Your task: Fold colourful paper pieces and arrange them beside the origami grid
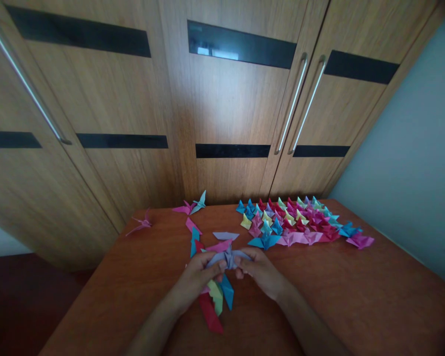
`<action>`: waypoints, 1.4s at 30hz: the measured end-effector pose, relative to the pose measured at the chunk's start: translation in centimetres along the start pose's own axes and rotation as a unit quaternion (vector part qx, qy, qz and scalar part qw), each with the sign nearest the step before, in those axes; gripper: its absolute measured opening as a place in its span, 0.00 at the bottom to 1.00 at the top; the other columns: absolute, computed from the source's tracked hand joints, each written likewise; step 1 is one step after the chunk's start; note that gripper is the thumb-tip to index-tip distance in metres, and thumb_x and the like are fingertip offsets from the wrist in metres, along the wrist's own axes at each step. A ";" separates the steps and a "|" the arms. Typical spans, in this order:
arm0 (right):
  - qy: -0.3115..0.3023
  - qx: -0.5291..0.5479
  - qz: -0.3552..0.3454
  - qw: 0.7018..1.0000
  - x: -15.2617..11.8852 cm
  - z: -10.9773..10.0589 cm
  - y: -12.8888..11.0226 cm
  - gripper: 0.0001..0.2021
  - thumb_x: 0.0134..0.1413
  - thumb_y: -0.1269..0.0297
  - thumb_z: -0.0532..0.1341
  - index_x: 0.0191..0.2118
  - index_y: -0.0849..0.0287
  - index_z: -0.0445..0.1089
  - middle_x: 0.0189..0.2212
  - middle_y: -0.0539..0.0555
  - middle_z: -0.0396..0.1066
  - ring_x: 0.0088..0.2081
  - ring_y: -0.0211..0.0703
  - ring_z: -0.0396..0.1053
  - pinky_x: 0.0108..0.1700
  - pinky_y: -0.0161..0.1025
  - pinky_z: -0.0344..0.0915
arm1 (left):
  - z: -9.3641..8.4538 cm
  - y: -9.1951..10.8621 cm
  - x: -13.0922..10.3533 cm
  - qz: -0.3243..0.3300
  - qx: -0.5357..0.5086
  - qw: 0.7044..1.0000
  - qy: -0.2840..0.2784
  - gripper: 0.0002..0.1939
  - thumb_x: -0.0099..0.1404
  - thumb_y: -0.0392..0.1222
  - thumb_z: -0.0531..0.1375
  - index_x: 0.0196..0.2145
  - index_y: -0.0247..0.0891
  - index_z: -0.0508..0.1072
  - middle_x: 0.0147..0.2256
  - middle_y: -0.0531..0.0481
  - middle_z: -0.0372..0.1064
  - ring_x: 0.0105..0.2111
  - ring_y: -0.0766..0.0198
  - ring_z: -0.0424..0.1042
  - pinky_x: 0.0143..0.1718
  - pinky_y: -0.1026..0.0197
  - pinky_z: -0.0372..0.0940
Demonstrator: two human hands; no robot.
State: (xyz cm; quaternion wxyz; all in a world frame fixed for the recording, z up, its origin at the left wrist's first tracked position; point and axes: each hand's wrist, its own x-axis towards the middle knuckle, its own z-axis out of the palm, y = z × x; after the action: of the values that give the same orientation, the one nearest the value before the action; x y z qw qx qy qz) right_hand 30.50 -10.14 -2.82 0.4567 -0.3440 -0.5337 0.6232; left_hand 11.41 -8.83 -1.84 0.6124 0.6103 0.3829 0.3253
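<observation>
A lavender origami crane (229, 258) with spread wings is held up over the table between both hands. My left hand (203, 271) is closed, its thumb and fingers pinching the left wing. On the other side, my right hand (258, 269) pinches the right wing. Under and around the hands lie loose folded paper pieces: a red one (209, 314), a yellow-green one (215, 296), a blue one (227, 291) and a lavender one (225, 236). The hands partly hide this pile.
Rows of colourful folded paper cranes (292, 220) cover the table's back right. A pink and a pale blue crane (199, 202) stand at the back edge, and a spindly pink paper figure (144, 223) lies back left. Wooden cabinet doors (230, 109) rise behind the table (356, 296).
</observation>
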 end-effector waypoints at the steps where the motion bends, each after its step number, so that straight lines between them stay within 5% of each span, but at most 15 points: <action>1: 0.005 0.029 0.003 1.000 0.0 0.0 0.0 0.14 0.52 0.54 0.62 0.26 0.62 0.70 0.19 0.47 0.65 0.22 0.31 0.60 0.25 0.30 0.55 | 0.0 0.0 -0.1 -0.002 -0.021 1.000 -0.002 0.17 0.61 0.52 0.59 0.25 0.34 0.69 0.21 0.55 0.61 0.21 0.70 0.57 0.22 0.68 0.51; 8: 0.023 0.211 0.023 0.977 0.1 0.5 0.6 0.15 0.45 0.54 0.67 0.24 0.62 0.69 0.17 0.45 0.58 0.19 0.28 0.51 0.21 0.29 0.48 | 0.5 0.4 -0.5 0.019 -0.214 0.976 -0.033 0.20 0.57 0.54 0.62 0.19 0.35 0.66 0.16 0.57 0.56 0.17 0.73 0.51 0.18 0.69 0.47; 13: 0.055 0.276 0.038 0.959 0.3 0.6 0.7 0.16 0.50 0.54 0.65 0.23 0.61 0.67 0.15 0.45 0.59 0.18 0.28 0.52 0.21 0.29 0.50 | 0.7 0.9 -0.5 0.010 -0.263 0.965 -0.006 0.19 0.58 0.51 0.62 0.19 0.34 0.68 0.17 0.54 0.62 0.19 0.70 0.59 0.22 0.68 0.54; 19: 0.139 0.234 -0.011 0.962 0.7 0.0 0.7 0.17 0.51 0.55 0.64 0.20 0.61 0.66 0.15 0.45 0.59 0.18 0.28 0.54 0.23 0.29 0.52 | 0.4 0.6 0.1 -0.023 -0.170 0.983 0.062 0.14 0.60 0.49 0.61 0.27 0.33 0.74 0.24 0.50 0.70 0.23 0.70 0.63 0.25 0.69 0.57; 23: 0.138 0.191 -0.020 0.972 0.8 -0.4 0.8 0.15 0.51 0.55 0.64 0.23 0.60 0.67 0.17 0.46 0.63 0.20 0.30 0.57 0.23 0.30 0.52 | -0.1 0.1 0.5 -0.015 -0.159 0.981 0.114 0.13 0.60 0.49 0.61 0.29 0.34 0.75 0.24 0.50 0.71 0.24 0.69 0.64 0.26 0.69 0.59; 42: 0.183 0.193 -0.025 0.964 0.8 0.1 0.3 0.15 0.48 0.53 0.65 0.23 0.60 0.68 0.20 0.49 0.69 0.22 0.32 0.60 0.26 0.31 0.55 | -0.3 0.8 0.5 0.000 -0.236 0.959 0.156 0.18 0.55 0.53 0.63 0.21 0.34 0.72 0.19 0.51 0.70 0.20 0.69 0.64 0.25 0.68 0.61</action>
State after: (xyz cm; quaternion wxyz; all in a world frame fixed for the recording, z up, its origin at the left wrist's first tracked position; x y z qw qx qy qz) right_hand 30.09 -9.43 -3.09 0.6193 -0.3439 -0.3190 0.6297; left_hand 11.49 -8.25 -1.11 0.6717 0.3904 0.3857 0.4977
